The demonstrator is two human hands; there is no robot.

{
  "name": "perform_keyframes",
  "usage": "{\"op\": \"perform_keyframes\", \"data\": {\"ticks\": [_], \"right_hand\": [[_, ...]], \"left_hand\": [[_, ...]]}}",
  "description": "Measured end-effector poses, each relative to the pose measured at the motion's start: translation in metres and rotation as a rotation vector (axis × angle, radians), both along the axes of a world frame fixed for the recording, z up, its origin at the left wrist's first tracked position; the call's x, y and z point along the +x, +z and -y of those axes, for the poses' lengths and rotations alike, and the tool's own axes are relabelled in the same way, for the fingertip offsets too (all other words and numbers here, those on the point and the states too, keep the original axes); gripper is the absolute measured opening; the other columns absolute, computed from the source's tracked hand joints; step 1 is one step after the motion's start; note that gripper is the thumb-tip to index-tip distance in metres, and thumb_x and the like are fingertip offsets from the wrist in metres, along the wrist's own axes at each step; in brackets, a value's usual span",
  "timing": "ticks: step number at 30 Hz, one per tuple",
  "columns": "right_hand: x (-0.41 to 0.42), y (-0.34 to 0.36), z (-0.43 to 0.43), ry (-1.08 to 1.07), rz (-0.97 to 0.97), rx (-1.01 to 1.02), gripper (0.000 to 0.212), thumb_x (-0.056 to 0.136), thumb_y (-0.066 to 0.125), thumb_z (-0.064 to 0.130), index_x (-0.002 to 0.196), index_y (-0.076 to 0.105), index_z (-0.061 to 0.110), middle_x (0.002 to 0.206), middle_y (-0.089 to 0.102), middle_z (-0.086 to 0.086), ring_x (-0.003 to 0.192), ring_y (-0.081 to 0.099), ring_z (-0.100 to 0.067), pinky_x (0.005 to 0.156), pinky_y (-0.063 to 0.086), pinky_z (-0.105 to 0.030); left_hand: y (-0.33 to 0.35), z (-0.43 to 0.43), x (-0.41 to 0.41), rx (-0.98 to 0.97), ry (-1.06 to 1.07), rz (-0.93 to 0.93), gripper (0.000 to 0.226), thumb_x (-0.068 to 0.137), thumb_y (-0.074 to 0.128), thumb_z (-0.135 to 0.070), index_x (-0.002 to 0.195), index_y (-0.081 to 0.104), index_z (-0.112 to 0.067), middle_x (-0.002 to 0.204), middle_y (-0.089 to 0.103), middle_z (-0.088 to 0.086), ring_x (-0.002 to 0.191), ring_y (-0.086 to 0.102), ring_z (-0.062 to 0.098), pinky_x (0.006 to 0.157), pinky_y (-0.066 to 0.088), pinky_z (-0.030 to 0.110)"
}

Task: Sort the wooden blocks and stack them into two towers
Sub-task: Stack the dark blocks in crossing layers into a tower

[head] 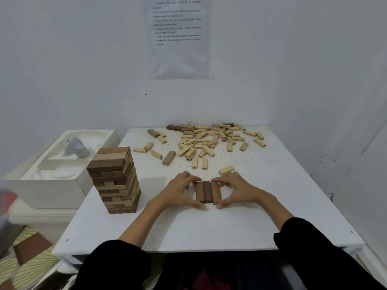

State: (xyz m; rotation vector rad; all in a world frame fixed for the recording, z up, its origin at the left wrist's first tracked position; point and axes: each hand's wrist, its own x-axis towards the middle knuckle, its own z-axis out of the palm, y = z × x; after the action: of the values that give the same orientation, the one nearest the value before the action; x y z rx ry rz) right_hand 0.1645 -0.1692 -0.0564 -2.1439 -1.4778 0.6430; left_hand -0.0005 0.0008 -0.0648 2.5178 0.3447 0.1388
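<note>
A tall tower of stacked brown and tan wooden blocks point(116, 181) is set upright. Right of the tower, three dark brown wooden blocks point(208, 192) are laid flat, side by side, touching. Behind these, farther from the tower, a loose pile of pale wooden blocks point(206, 140) is scattered

"50" on one pale block point(148, 146)

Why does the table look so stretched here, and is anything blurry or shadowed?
Head view: the wide-angle lens makes the table splay outward. Head view: soft, cool light, no glare; faint shadows under the left hand and right hand pinching the three brown blocks. Head view: print on the wall sheet is too soft to read; a reddish blur sits at the left edge.
</note>
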Motion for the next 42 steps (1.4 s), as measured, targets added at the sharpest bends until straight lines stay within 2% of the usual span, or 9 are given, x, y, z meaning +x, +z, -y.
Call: {"op": "perform_keyframes", "data": {"ticks": [5, 9, 13, 17, 25, 30, 35, 39, 42], "right_hand": [[0.001, 0.000, -0.003, 0.003, 0.010, -0.031, 0.085, 0.061, 0.082, 0.047, 0.136, 0.044, 0.031, 0.103, 0.044, 0.007, 0.104, 0.036, -0.013, 0.092, 0.035, -0.027], [0.003, -0.002, -0.004, -0.006, -0.014, -0.031, 0.092, 0.053, 0.074, 0.056, 0.136, 0.043, 0.032, 0.105, 0.046, 0.005, 0.104, 0.039, -0.015, 0.095, 0.037, -0.029], [-0.001, -0.002, -0.004, -0.030, -0.019, -0.004, 0.098, 0.049, 0.075, 0.058, 0.138, 0.043, 0.031, 0.100, 0.043, 0.011, 0.105, 0.039, -0.013, 0.096, 0.037, -0.029], [-0.008, -0.004, -0.003, -0.057, 0.051, 0.048, 0.096, 0.045, 0.067, 0.069, 0.132, 0.047, 0.034, 0.102, 0.046, 0.007, 0.101, 0.039, -0.011, 0.087, 0.036, -0.025], [-0.011, -0.009, -0.004, -0.061, 0.102, 0.083, 0.099, 0.041, 0.052, 0.079, 0.130, 0.048, 0.036, 0.103, 0.044, 0.006, 0.100, 0.036, -0.010, 0.085, 0.029, -0.026], [-0.018, -0.018, -0.001, -0.121, 0.077, 0.190, 0.092, 0.045, 0.056, 0.078, 0.127, 0.050, 0.037, 0.104, 0.039, 0.010, 0.106, 0.031, -0.008, 0.096, 0.025, -0.028], [-0.019, -0.017, -0.002, -0.115, 0.058, 0.223, 0.088, 0.048, 0.066, 0.072, 0.126, 0.054, 0.034, 0.111, 0.039, 0.010, 0.111, 0.030, -0.005, 0.104, 0.025, -0.032], [-0.020, -0.013, -0.002, -0.114, 0.003, 0.262, 0.087, 0.046, 0.071, 0.070, 0.123, 0.057, 0.032, 0.115, 0.038, 0.011, 0.115, 0.029, -0.004, 0.106, 0.029, -0.033], [-0.019, -0.001, -0.004, -0.107, 0.005, 0.279, 0.086, 0.046, 0.075, 0.067, 0.121, 0.059, 0.029, 0.116, 0.039, 0.011, 0.116, 0.028, -0.005, 0.107, 0.029, -0.032]], "left_hand": [[-0.003, -0.001, 0.005, -0.066, 0.000, 0.009, 0.079, 0.056, 0.086, -0.048, 0.124, 0.052, -0.027, 0.103, 0.039, -0.015, 0.094, 0.042, 0.003, 0.081, 0.035, 0.014], [-0.004, -0.007, 0.006, -0.120, -0.021, -0.015, 0.077, 0.062, 0.086, -0.041, 0.129, 0.050, -0.032, 0.109, 0.041, -0.010, 0.098, 0.042, -0.001, 0.082, 0.034, 0.012], [-0.004, -0.007, 0.007, -0.117, -0.019, -0.017, 0.078, 0.059, 0.085, -0.047, 0.128, 0.050, -0.033, 0.109, 0.041, -0.011, 0.098, 0.040, -0.001, 0.080, 0.033, 0.010], [-0.003, -0.002, 0.007, -0.118, -0.002, 0.014, 0.087, 0.045, 0.070, -0.069, 0.122, 0.053, -0.033, 0.104, 0.040, -0.014, 0.096, 0.040, -0.003, 0.080, 0.033, 0.011], [-0.005, 0.001, 0.003, -0.151, 0.010, 0.043, 0.083, 0.047, 0.070, -0.066, 0.122, 0.054, -0.034, 0.104, 0.041, -0.014, 0.097, 0.038, -0.006, 0.083, 0.032, 0.011], [-0.004, 0.005, 0.000, -0.176, 0.026, 0.079, 0.085, 0.046, 0.070, -0.065, 0.123, 0.056, -0.031, 0.107, 0.043, -0.013, 0.099, 0.038, -0.007, 0.082, 0.031, 0.006], [-0.004, 0.005, -0.001, -0.183, 0.028, 0.067, 0.083, 0.045, 0.072, -0.064, 0.120, 0.056, -0.034, 0.107, 0.044, -0.013, 0.101, 0.041, -0.003, 0.083, 0.034, 0.011], [0.004, 0.001, 0.000, -0.194, 0.035, 0.053, 0.086, 0.044, 0.076, -0.062, 0.121, 0.058, -0.030, 0.108, 0.046, -0.012, 0.100, 0.047, -0.002, 0.076, 0.035, 0.011], [0.016, -0.003, 0.002, -0.160, 0.024, 0.046, 0.077, 0.051, 0.080, -0.051, 0.122, 0.058, -0.030, 0.111, 0.047, -0.007, 0.099, 0.048, 0.003, 0.072, 0.035, 0.007]]}}
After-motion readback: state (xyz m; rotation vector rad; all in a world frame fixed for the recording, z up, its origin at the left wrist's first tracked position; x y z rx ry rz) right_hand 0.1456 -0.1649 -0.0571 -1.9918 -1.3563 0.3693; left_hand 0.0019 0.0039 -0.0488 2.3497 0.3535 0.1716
